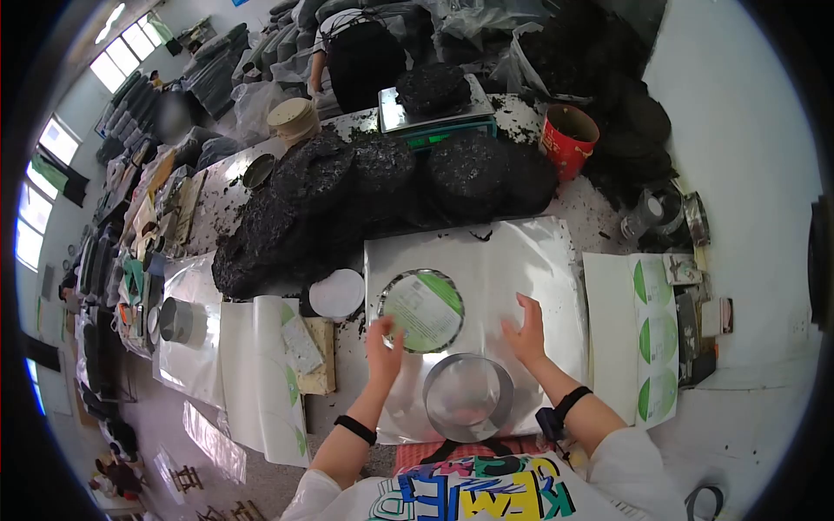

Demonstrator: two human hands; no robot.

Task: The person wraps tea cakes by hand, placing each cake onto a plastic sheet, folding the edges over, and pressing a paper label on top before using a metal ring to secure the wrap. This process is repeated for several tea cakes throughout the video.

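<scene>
A round disc with a green and white printed label [423, 311] and a dark rim lies on the shiny silver sheet [530, 252]. My left hand [384, 347] is at the disc's lower left edge, its fingers slightly curled and apart; whether they touch the rim cannot be told. To the right of the disc, my right hand [526, 332] is over the sheet, fingers spread, holding nothing. Between my forearms a round metal ring [467, 397] rests near the sheet's front edge.
Dark round cakes [365, 182] are heaped behind the sheet. Beyond are a scale [473, 113] and a red bucket [569, 141]. Label sheets [656, 339] lie right, a wooden block [320, 356] and white disc [337, 293] left. A person [360, 61] is at the back.
</scene>
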